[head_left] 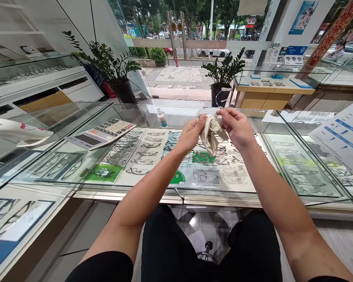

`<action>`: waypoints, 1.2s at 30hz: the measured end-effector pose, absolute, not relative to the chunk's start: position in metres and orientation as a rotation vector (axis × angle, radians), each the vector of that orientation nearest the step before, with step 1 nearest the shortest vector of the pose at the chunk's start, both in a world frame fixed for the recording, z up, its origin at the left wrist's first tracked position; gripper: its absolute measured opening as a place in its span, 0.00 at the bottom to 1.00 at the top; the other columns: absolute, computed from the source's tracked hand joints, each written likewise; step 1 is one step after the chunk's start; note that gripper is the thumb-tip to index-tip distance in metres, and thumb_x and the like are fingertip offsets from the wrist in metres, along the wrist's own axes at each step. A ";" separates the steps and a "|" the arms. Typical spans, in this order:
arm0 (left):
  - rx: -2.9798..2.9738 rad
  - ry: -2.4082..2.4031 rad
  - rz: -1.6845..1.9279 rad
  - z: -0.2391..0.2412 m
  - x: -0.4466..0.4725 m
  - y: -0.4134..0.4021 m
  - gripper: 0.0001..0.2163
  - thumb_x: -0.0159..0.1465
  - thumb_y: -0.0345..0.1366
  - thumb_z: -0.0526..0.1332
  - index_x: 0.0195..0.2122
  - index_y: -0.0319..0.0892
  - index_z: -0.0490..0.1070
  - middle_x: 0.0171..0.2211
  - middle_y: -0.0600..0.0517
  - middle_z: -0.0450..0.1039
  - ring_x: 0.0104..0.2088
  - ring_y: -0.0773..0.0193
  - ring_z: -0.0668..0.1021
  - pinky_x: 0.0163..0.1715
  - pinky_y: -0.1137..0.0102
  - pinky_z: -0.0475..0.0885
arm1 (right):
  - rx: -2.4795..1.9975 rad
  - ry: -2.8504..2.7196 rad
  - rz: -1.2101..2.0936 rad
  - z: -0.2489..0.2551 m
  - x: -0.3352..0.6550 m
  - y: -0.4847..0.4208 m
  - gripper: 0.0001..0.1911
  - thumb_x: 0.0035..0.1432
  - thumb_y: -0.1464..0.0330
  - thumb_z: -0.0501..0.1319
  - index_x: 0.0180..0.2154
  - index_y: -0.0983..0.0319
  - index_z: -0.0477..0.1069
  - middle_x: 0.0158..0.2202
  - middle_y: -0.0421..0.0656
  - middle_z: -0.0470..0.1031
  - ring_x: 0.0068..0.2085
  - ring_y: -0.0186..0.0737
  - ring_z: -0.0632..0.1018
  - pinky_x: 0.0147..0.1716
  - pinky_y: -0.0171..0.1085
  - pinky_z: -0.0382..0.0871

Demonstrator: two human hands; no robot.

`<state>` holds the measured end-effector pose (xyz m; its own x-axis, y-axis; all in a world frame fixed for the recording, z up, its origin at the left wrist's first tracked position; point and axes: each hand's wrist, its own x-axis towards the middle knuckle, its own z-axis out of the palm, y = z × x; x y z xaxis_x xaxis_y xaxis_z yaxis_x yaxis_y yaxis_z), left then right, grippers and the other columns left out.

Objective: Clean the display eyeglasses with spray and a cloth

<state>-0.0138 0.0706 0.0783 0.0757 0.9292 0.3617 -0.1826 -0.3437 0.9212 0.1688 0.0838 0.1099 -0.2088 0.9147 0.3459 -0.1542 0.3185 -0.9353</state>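
Note:
Both my hands are raised over a glass display counter (153, 188). My left hand (191, 134) is closed on a beige cloth (211, 135), which hangs down between the hands. My right hand (237, 126) pinches the top of the cloth together with a thin-framed pair of glasses (222, 98). One of the glasses' lenses sticks up above my fingers; the remainder is hidden in the cloth. Under the counter glass lie several rows of spectacle frames (141, 152).
A calculator (101, 133) lies on the counter at the left, and a small spray bottle (162, 118) stands near the far edge. A white model plane (17, 131) is at the far left, printed sheets (341, 137) at the right. Two potted plants (223, 74) stand by the glass shopfront.

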 end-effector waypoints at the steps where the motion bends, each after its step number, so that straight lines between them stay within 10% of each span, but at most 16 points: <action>1: 1.346 0.829 1.481 0.078 -0.017 0.074 0.31 0.67 0.70 0.67 0.31 0.43 0.77 0.25 0.52 0.77 0.26 0.64 0.77 0.26 0.67 0.71 | -0.777 -1.447 1.105 0.110 0.172 0.086 0.29 0.56 0.38 0.74 0.41 0.55 0.82 0.46 0.44 0.83 0.37 0.38 0.74 0.36 0.39 0.72; 10: 1.277 0.811 1.599 0.095 -0.030 0.078 0.28 0.68 0.68 0.68 0.35 0.44 0.80 0.31 0.49 0.83 0.41 0.57 0.87 0.38 0.65 0.80 | -0.775 -1.802 0.895 0.114 0.175 0.083 0.20 0.68 0.46 0.69 0.37 0.55 0.85 0.69 0.47 0.73 0.74 0.55 0.69 0.68 0.52 0.69; 27: 1.401 0.643 1.395 0.098 -0.036 0.068 0.26 0.55 0.54 0.84 0.46 0.43 0.82 0.37 0.51 0.85 0.33 0.63 0.84 0.39 0.67 0.82 | -0.603 -1.652 1.338 0.103 0.164 0.082 0.24 0.51 0.44 0.79 0.31 0.58 0.85 0.46 0.45 0.77 0.50 0.47 0.77 0.60 0.48 0.71; 36: 1.400 0.648 1.487 0.097 -0.029 0.069 0.26 0.56 0.56 0.83 0.44 0.43 0.81 0.33 0.52 0.84 0.28 0.67 0.81 0.34 0.70 0.82 | -0.459 -1.678 1.397 0.097 0.161 0.082 0.20 0.58 0.45 0.77 0.36 0.54 0.89 0.58 0.46 0.77 0.61 0.52 0.76 0.72 0.52 0.65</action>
<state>-0.0292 0.0693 0.0965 0.1163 0.8881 0.4447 -0.2787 -0.4006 0.8728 0.1611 0.0823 0.0973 -0.5455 0.7440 0.3860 -0.2447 0.2991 -0.9223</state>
